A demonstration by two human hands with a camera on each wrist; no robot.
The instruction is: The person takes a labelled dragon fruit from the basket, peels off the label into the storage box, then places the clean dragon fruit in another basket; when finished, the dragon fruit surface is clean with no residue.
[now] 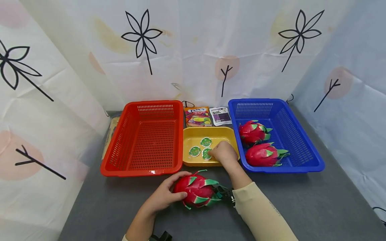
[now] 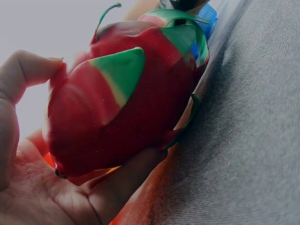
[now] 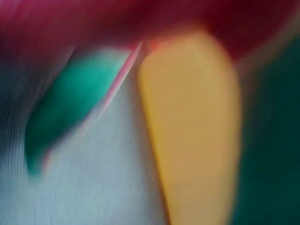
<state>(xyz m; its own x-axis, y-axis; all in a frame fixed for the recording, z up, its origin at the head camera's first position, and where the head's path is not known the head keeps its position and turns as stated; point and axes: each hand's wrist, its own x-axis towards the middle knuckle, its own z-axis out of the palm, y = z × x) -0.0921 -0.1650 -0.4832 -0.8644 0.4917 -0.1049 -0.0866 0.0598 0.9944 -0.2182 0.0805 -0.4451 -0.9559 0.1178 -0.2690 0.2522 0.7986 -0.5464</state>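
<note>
My left hand (image 1: 166, 191) grips a red dragon fruit (image 1: 199, 190) with green-tipped scales, low over the grey table in front of the trays. In the left wrist view the same dragon fruit (image 2: 122, 93) lies between the thumb and curled fingers of the left hand (image 2: 51, 197). Over the yellow tray (image 1: 188, 132), my right hand (image 1: 224, 152) has curled fingers and pinches the right edge of a round green sticker (image 1: 206, 153). Beside it lie two more round green stickers (image 1: 194, 151). The right wrist view is blurred, with a green scale (image 3: 75, 103) in it.
A red basket (image 1: 104, 171) with nothing in it stands left of the yellow tray. The blue basket (image 1: 316, 165) at right holds two dragon fruits (image 1: 263, 154). Behind the tray lie a candy bag (image 1: 198, 117) and a white packet (image 1: 220, 116). Curtains enclose the table.
</note>
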